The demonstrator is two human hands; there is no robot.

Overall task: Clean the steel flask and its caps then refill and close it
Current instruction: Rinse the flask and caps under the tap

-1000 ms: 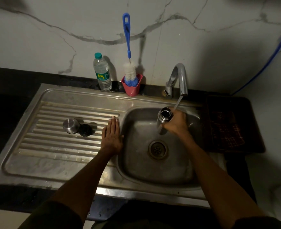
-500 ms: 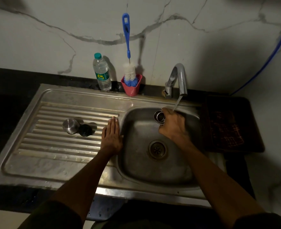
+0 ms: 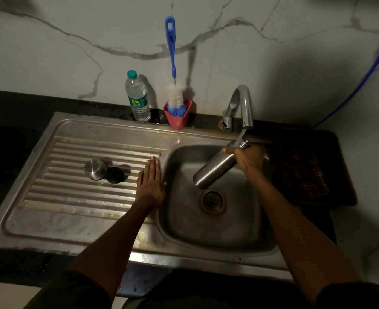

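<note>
Right hand (image 3: 248, 160) grips the tilted steel flask (image 3: 215, 169) under the tap (image 3: 243, 108); left hand (image 3: 150, 181) rests flat beside the basin.

From where I stand, the only printed thing is on the clear plastic water bottle with a teal cap (image 3: 137, 99), standing upright at the back edge of the steel sink top, against the marble wall. It wears a green label (image 3: 138, 102) around its middle, with a yellow emblem on it. The light is dim and the print is small and blurred, so no word, brand name or number on that label can be made out. Nothing else here carries readable writing.
</note>
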